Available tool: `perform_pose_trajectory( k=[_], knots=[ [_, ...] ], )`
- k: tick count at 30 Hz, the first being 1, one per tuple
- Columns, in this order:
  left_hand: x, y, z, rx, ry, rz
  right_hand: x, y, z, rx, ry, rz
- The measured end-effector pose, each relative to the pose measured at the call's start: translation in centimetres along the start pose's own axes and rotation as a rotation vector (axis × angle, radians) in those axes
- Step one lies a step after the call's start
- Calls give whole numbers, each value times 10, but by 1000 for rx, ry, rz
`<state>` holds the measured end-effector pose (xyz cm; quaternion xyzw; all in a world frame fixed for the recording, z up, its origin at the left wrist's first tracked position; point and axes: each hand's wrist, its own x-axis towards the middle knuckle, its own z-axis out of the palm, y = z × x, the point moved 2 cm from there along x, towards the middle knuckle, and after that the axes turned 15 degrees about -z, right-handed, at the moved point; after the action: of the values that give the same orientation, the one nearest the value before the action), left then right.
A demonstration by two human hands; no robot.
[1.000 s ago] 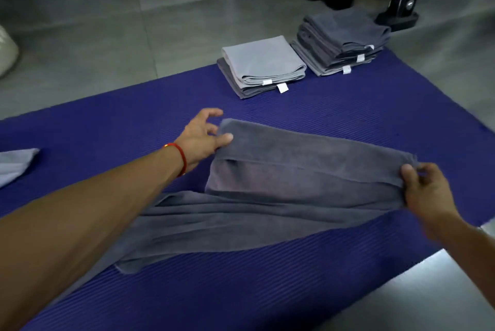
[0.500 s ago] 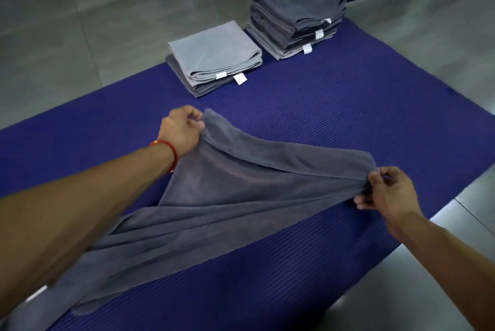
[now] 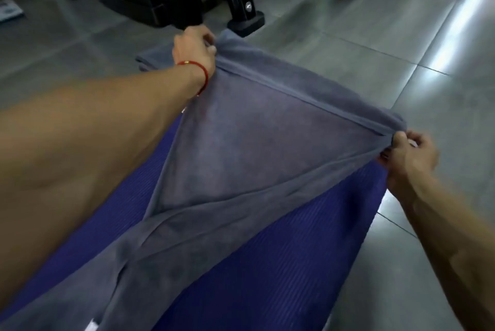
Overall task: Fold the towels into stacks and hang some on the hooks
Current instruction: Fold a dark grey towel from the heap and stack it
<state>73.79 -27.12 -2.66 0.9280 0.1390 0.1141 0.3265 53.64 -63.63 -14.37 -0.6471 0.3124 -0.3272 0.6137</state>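
While both hands hold it taut: grey towel [image 3: 257, 148], frame centre, lifted over the blue mat [image 3: 267, 263], apparently to square its edge for folding. Left hand [image 3: 194, 49], upper centre, fingers curled gripping one corner; right hand [image 3: 409, 155], right, pinching the other.

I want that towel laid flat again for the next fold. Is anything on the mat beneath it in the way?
Nothing visible. Both the left hand and right hand grip the grey towel, and the purple mat below shows bare.
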Motion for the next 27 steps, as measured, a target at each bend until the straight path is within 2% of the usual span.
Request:
perform_pose_trajectory(
  k=[2,4,5,9,11,14,17,20,24,27],
  knots=[
    [5,16,20,18,-72,-20,16,0,3,-167,-23,-34],
    [-11,4,39,130,-192,-30,7,9,9,-439,-159,-2],
    [-24,-13,47,188,-255,-2,-12,13,11,-558,-277,-48],
    [-103,-140,42,432,-535,135,-119,34,8,-820,-774,-424],
    [-148,-206,8,516,-558,95,-155,43,5,-913,-969,-607],
    [-212,-290,-66,623,-538,-75,-185,42,13,-914,-1223,-792],
    [-257,-351,-129,757,-562,-181,-213,27,29,-879,-1388,-927],
    [-283,-385,-160,659,-478,-237,-251,14,50,-819,-1499,-1114],
    [-317,-391,-169,539,-249,-170,-316,-16,83,-701,-1698,-1175],
    [-358,-372,-185,534,-66,33,-372,-32,101,-678,-1828,-1245]
  ],
)
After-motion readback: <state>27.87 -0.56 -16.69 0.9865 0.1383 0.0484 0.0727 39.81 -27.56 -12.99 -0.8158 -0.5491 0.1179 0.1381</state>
